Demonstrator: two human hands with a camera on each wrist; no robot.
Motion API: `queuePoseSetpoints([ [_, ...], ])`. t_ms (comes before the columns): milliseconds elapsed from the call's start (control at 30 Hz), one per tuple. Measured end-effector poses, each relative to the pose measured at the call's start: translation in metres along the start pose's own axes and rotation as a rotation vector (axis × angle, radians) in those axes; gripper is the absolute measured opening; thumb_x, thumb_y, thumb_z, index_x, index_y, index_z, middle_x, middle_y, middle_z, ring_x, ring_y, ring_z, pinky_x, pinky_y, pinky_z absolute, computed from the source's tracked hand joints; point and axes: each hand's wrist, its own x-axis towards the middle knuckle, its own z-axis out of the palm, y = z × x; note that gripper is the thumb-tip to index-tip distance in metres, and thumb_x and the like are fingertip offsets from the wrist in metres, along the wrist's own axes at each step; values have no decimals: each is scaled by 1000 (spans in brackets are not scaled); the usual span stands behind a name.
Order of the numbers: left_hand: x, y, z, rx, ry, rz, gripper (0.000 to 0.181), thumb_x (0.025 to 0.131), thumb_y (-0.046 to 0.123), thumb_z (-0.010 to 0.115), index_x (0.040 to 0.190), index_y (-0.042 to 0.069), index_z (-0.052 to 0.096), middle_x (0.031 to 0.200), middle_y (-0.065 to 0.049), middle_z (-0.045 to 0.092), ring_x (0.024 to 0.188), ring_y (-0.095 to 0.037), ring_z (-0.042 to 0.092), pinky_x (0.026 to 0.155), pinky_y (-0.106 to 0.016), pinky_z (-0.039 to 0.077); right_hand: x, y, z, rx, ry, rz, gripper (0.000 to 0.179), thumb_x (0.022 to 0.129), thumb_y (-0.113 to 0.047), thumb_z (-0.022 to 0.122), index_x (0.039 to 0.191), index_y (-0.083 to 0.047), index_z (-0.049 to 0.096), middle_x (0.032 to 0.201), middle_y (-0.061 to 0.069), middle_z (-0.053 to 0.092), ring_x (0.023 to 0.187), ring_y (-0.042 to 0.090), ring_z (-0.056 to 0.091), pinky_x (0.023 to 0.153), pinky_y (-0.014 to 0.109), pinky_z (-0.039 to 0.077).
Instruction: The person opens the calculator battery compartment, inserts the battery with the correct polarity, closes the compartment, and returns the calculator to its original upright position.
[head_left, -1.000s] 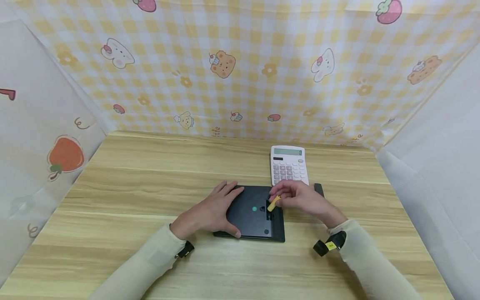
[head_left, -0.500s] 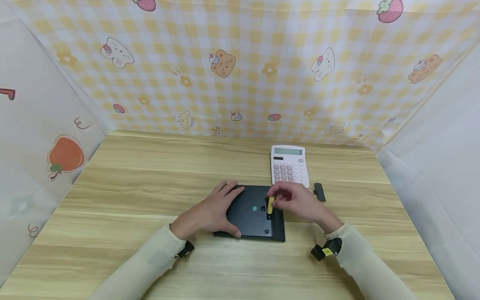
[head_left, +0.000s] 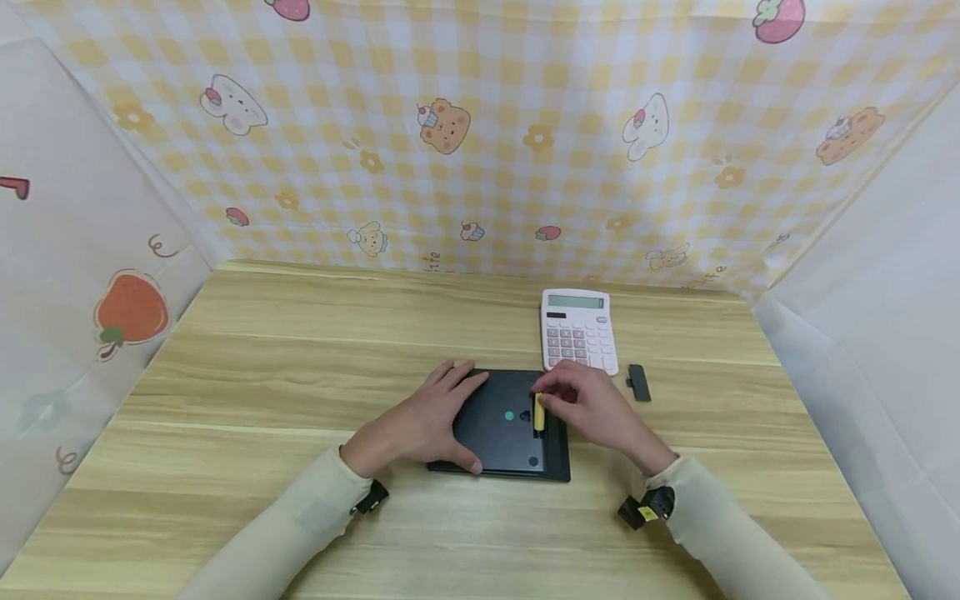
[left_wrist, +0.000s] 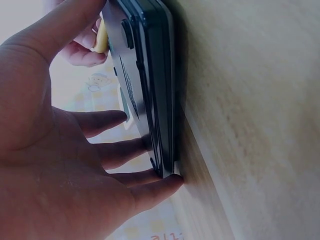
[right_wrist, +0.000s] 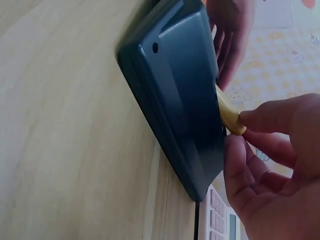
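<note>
A flat black device (head_left: 498,433) with small round feet lies face down, its battery slot exposed near its right side. My left hand (head_left: 427,421) spreads over its left part, thumb at the near edge and nearly straight fingers at the far edge. The left wrist view shows the little finger's tip down by the tabletop. My right hand (head_left: 592,407) pinches a yellow battery (head_left: 539,413) between thumb and fingers. The battery (right_wrist: 230,112) slants in the right wrist view, its far end at the slot and the fingertips on the raised end.
Just behind the device stands a white calculator (head_left: 585,337) with a lit display. A small black battery cover (head_left: 639,382) lies to the right, beyond my right hand. The wooden table (head_left: 262,400) ends at a checked cloth backdrop (head_left: 510,192).
The right hand has moved slightly left and turned the battery from slanted to lined up with the slot, lower over it. The battery cover came into fuller view. The left hand has stayed still.
</note>
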Motion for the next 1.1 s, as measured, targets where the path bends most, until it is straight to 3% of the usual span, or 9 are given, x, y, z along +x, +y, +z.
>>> queuePoseSetpoints([
  [200,1,0,0,-4,-1,-2,123,78,47,101,172,5,34,181,-21,19,166,-49,10,127,-66,28,-3,-2,2,-30,43,25,13,99,-5,81,112,-7,80,95,-5,73,80,10,64,71,28,57],
  [400,1,-1,1,-7,3,2,123,78,46,101,172,4,34,181,-22,19,166,-50,10,127,-67,28,-12,1,-1,-54,25,28,23,97,-14,85,117,-7,77,109,2,73,91,14,71,79,34,64],
  [667,1,-1,0,-3,7,-2,124,77,46,102,172,5,34,181,-21,19,166,-49,9,128,-66,28,-28,0,-1,-199,-26,-2,55,92,-43,89,134,-13,69,129,-1,69,106,17,66,90,42,60],
  [933,0,1,-1,2,3,-1,124,77,47,102,173,6,34,181,-20,18,166,-49,8,127,-66,28,-36,-7,3,-299,-58,-22,92,83,-68,89,148,-9,63,151,7,60,132,27,61,109,53,55],
  [1100,-1,-1,1,-6,5,-3,123,78,48,101,173,7,34,181,-19,18,166,-49,8,127,-66,29,-39,-13,3,-346,-99,-12,112,72,-77,92,153,-7,59,156,10,55,136,30,58,113,54,53],
])
